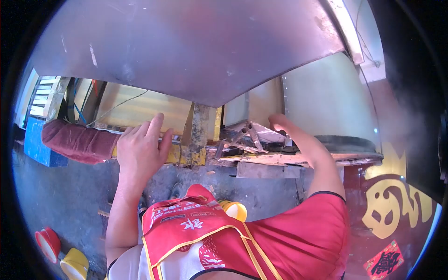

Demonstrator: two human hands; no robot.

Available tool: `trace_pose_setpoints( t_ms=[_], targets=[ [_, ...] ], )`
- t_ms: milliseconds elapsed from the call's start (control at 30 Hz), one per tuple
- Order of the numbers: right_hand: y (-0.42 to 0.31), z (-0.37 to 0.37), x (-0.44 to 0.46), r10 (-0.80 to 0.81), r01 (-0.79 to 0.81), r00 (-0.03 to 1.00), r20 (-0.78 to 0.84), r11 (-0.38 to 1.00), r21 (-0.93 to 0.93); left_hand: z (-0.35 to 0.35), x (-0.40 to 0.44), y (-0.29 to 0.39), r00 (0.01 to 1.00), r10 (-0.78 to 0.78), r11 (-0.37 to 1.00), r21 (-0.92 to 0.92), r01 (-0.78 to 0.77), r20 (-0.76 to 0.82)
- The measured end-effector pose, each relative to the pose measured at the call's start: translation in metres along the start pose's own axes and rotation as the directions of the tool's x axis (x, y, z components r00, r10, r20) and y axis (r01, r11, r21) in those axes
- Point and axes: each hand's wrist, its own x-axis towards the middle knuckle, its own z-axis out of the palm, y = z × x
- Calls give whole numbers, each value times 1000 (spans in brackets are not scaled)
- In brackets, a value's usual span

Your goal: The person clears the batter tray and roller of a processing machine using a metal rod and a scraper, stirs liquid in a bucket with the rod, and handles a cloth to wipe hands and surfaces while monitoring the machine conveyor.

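My left hand [142, 145] is over the yellow-edged ledge [176, 155], fingers stretched and thumb apart, with nothing held. Just left of it, a rolled maroon cloth [79, 140] lies along the same edge. My right hand [280, 122] reaches over the cluttered part of the ledge, in front of a pale panel [322, 98]. Its fingers look curled in, and whatever they may hold is hidden. Crumpled, dirty scraps [249, 135] lie below and left of that hand. A worn upright post [198, 133] stands between my two hands.
A large grey metal sheet [186, 46] overhangs the area above my hands. A blue box [44, 144] is at the left. Red [48, 245] and yellow [74, 265] containers are on the floor. At right, a dark curved rim [345, 143] borders the ledge.
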Motion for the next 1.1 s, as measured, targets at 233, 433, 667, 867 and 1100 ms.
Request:
trace_pose_setpoints(
  t_ms=[233, 433, 667, 867, 1100],
  targets=[
    [13, -42, -42, 56, -39, 998, 4, 636, 771, 1, 0, 0, 996, 62, 998, -2, -62, -62],
    [3, -32, -72, 336, -78, 936, 103, -85, 993, -1, -2, 0, 996, 78, 997, 21, -77, -45],
    [-30, -22, -57, 503, 169, 857, 112, -479, 861, 0, -3, -1, 994, 103, 994, 41, -102, -38],
    [-51, -17, -58, 551, 466, 834, -2, -703, 537, -1, -2, 2, 995, 97, 995, 35, -96, -36],
    [-86, -16, -78, 679, 645, 726, -109, -616, 453, -3, -3, 3, 994, 100, 995, 32, -98, -42]
  ],
)
